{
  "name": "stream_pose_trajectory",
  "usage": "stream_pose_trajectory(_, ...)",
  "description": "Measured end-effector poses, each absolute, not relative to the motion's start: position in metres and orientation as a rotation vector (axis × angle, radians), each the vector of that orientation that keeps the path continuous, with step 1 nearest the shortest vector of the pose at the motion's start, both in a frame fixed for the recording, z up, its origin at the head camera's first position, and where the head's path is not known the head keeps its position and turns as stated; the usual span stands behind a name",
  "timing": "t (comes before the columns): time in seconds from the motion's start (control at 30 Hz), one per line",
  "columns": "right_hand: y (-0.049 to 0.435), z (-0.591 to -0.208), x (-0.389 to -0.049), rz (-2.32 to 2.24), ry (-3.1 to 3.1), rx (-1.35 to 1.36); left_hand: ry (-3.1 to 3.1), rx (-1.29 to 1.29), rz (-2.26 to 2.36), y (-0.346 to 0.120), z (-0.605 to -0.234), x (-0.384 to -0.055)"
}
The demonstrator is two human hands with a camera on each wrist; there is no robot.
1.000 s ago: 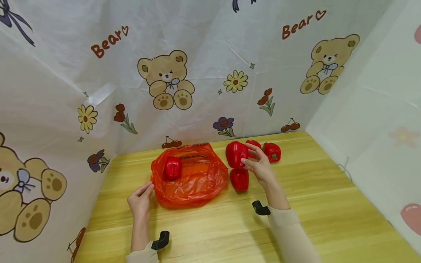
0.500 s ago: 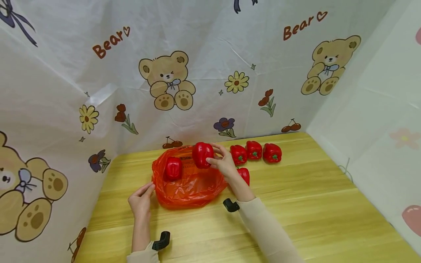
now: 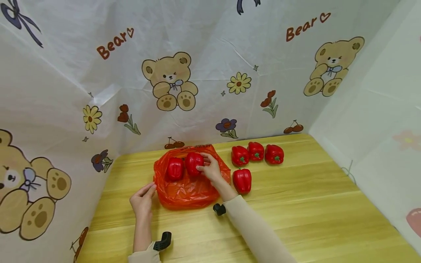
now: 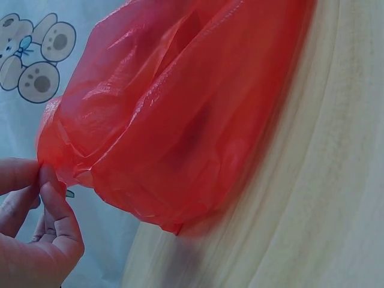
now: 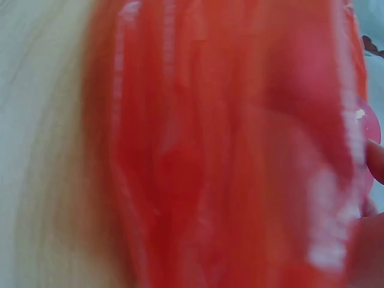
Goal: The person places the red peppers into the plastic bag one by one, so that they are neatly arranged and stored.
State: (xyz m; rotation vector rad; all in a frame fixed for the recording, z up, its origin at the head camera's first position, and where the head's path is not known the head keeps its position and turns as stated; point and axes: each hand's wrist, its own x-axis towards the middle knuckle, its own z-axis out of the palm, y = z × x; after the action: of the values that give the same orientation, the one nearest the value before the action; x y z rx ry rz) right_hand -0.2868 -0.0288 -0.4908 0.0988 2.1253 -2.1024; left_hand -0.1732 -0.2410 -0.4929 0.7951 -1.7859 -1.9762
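Note:
An orange-red plastic bag [image 3: 194,193] lies with its mouth open on the table. My left hand [image 3: 143,200] pinches its left rim between thumb and fingers; the left wrist view shows the same pinch on the thin film [image 4: 162,120]. Inside the bag, toward the left, sits one red bell pepper [image 3: 175,168]. Just right of it, my right hand [image 3: 211,168] holds a second red bell pepper [image 3: 194,164] over the bag's inside. Whether that pepper touches the bag's bottom I cannot tell. In the right wrist view the bag wall hides most of the right hand [image 5: 373,198].
To the right of the bag, a red bell pepper [image 3: 242,180] lies on the wooden table [image 3: 312,204]. Three more peppers stand in a row behind it, among them the rightmost pepper [image 3: 274,154]. A bear-printed cloth [image 3: 204,73] hangs along the table's back edge.
My right hand has carried a bell pepper leftward from beside the other peppers and lowered it into the bag's mouth. The left hand has kept its pinch on the rim.

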Motion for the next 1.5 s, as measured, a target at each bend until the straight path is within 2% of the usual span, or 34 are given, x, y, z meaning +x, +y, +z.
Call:
stream_pose_trajectory(0.6,-0.051,-0.513,-0.289,-2.054,2.199,0.069,-1.777,0.793,-1.975,-0.239,-0.494,-0.174)
stream_pose_trajectory(0.97,-0.056,-0.521,-0.292,-2.031,2.207,-0.076,-1.755,0.785,-1.971,-0.239,-0.495,-0.175)
stream_pose_trajectory(1.27,-0.044,-0.504,-0.281,-1.993,2.22,-0.163,-1.753,0.795,-1.972,-0.239,-0.494,-0.175)
stream_pose_trajectory(1.5,-0.003,-0.466,-0.249,-2.071,2.166,-0.4,-1.764,0.798,-1.979,-0.241,-0.494,-0.174)
